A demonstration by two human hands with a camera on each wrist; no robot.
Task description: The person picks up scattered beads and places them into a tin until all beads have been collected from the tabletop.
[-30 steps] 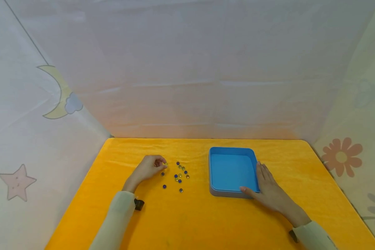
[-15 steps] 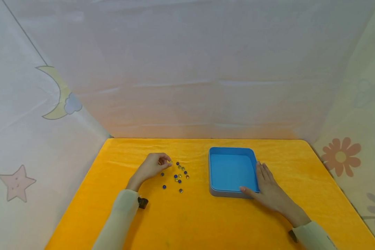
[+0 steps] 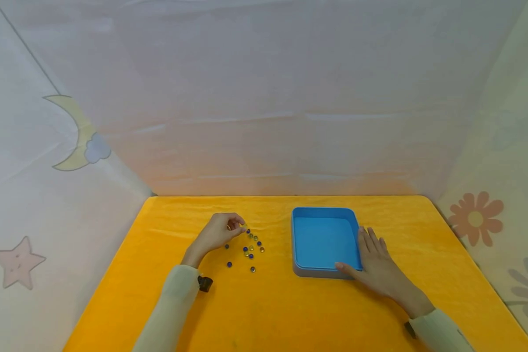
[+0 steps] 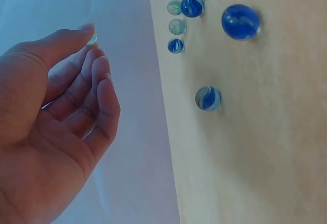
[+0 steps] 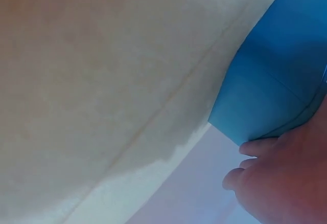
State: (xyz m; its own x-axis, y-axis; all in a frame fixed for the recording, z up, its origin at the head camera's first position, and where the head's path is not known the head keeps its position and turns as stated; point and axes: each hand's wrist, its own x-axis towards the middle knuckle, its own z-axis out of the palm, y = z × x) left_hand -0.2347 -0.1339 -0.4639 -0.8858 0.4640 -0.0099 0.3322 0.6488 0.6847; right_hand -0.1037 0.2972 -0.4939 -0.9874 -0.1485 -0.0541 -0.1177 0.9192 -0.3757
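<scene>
My left hand [image 3: 220, 231] pinches a clear greenish marble [image 4: 92, 39] between thumb and forefinger, above the far end of the scattered marbles. In the left wrist view its other fingers curve loosely below the pinch. Blue marbles [image 4: 240, 22] and pale green-clear marbles [image 4: 177, 27] lie on the cloth in a loose group to the right of this hand. My right hand [image 3: 380, 268] lies against the near right corner of a square blue box [image 3: 325, 242], its thumb over the front rim and its fingers along the right side. The box's inside floor shows bare.
A yellow cloth [image 3: 264, 313] covers the table. Pale fabric walls [image 3: 264, 122] with printed shapes rise behind it and at both sides. One dark marble [image 3: 253, 269] lies nearest the front, apart from the group.
My left hand has moved a little right and away from me, carrying the pinched marble over the far marbles. The right hand stays on the box.
</scene>
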